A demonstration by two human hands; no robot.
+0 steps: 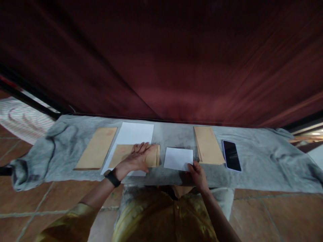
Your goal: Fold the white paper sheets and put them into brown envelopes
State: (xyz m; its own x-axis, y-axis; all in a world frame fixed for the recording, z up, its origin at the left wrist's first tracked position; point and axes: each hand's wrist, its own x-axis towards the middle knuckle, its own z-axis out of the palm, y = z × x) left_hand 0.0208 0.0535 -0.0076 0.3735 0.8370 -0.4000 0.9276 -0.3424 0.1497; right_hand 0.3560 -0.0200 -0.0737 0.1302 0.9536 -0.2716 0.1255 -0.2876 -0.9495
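My left hand (138, 157), fingers stretched out, rests over a brown envelope (121, 153) that lies across white sheets of paper (137, 132). More than one brown edge shows at that envelope's right end. Between thumb and fingers, my right hand (197, 173) pinches the lower right corner of a small white paper (178, 158). This paper lies flat or nearly flat in front of me; whether it is folded I cannot tell. Just beyond my right hand is a stack of brown envelopes (207, 144).
Another brown envelope or stack (97, 148) lies at the left. A phone (231, 155) with a dark screen is at the right. Everything sits on a grey cloth (262, 158) over a narrow table. A dark red curtain (161, 67) hangs behind its far edge.
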